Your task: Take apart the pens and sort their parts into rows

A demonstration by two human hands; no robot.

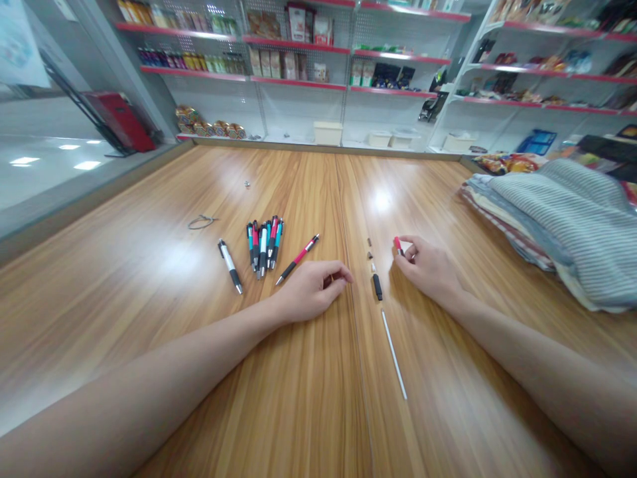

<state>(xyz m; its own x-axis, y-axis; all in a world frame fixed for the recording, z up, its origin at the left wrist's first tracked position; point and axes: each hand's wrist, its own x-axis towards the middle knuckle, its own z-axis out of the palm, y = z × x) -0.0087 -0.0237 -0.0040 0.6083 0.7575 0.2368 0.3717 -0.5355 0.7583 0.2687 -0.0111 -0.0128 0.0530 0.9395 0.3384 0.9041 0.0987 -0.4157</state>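
My right hand (430, 265) pinches a short red pen barrel (397, 244) between thumb and fingers, low over the wooden table. My left hand (316, 289) rests on its side, fingers loosely curled, with a gap between thumb and forefinger and nothing visible in it. Between the hands, small pen parts lie in a row: a brown piece (369, 242), a dark piece (369, 255), a silvery tip (373, 267) and a black grip (377, 287). Nearer me lies a white refill (394, 355). Beyond my left wrist is a red pen (298, 259).
Several click pens (263, 249) lie bunched on the left, beside a white pen (229, 265). Farther back are a grey cord loop (200, 222) and a small shiny bit (247, 184). Folded striped cloth (572, 219) is piled at right. Stocked shelves (298, 46) stand behind the table.
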